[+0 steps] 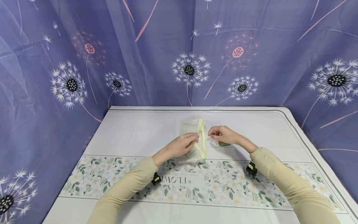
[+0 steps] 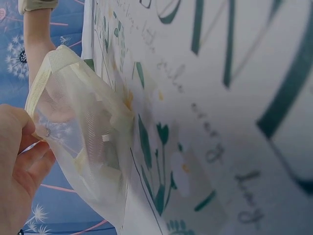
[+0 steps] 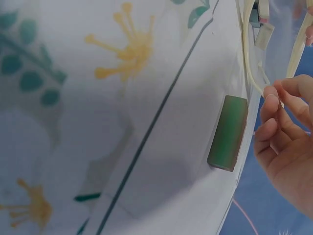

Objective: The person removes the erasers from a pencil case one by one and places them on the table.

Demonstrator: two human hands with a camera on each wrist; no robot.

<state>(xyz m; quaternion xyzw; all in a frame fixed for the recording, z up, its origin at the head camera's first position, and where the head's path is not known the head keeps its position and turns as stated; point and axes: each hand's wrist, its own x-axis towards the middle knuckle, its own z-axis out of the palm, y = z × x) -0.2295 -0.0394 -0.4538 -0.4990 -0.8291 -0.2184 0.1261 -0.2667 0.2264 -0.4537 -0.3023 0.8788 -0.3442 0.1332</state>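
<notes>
A sheer pouch (image 1: 184,128) with a pale yellow zip edge lies on the table, its opening facing right. My left hand (image 1: 180,145) pinches one zip edge and holds the mouth apart. Through the mesh (image 2: 93,132) in the left wrist view, small pale items show blurred inside. My right hand (image 1: 226,135) hovers just right of the mouth, fingers loosely bent with nothing visible between them. In the right wrist view its fingertips (image 3: 270,95) overlap the zip edge. A small green and brown block (image 3: 228,133) rests on the table under the right hand, partly hidden in the head view.
A white table cover (image 1: 139,130) with a floral band (image 1: 218,189) lies under both arms. Black wrist cameras sit below the left wrist (image 1: 156,179) and right wrist (image 1: 251,169). A blue dandelion curtain (image 1: 156,62) hangs behind and beside the table.
</notes>
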